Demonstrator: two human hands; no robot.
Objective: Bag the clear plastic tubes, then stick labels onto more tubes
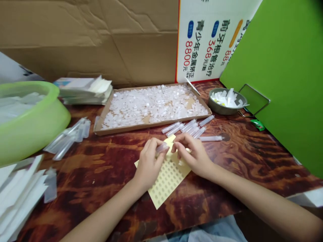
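Observation:
My left hand [148,161] is closed around a short translucent plastic tube [162,147], its end pointing toward my other hand. Close beside it, my right hand [193,153] has thumb and forefinger drawn together; whatever lies between them is too small to make out. A whitish translucent piece [181,162] shows beneath its curled fingers. Both hands hover over or rest on a yellow sticker sheet [166,179] printed with rows of small round marks. Just beyond the sheet lie several similar translucent tubes [193,128].
A shallow cardboard tray [126,129] holds many small translucent pieces. On the right stands a grey bowl [224,110] of white strips. To the left are a green basin [30,134], loose tubes [72,136], a paper stack [85,89] and white flat packets [20,198].

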